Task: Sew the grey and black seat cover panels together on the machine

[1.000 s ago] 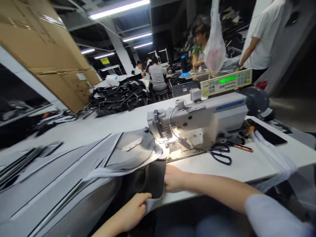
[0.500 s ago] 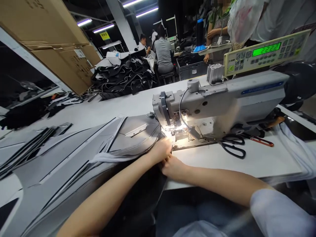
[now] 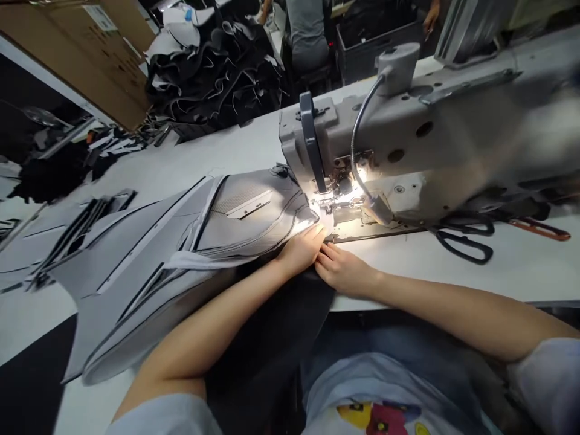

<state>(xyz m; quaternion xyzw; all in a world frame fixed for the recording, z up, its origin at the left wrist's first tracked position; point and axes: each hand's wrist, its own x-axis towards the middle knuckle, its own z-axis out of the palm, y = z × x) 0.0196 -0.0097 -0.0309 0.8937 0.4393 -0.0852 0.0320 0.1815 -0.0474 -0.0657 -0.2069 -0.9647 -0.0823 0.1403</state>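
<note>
The left hand [image 3: 299,249] and right hand [image 3: 343,270] lie flat, fingers together, pressing the grey cloth [image 3: 254,223] on the white table [image 3: 453,275], right by the sewing machine [image 3: 408,139] needle.

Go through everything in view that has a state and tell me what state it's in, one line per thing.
Sewing machine lamp: lit.
Grey fabric panel: lying flat, its edge at the needle area.
Left hand: resting on the panel edge, fingers flat.
Right hand: flat on the table, fingertips beside the left hand.
Black scissors: lying on the table, blades hidden under the machine.
Dark fabric pile: heaped loosely.
Cardboard box: closed.
</note>
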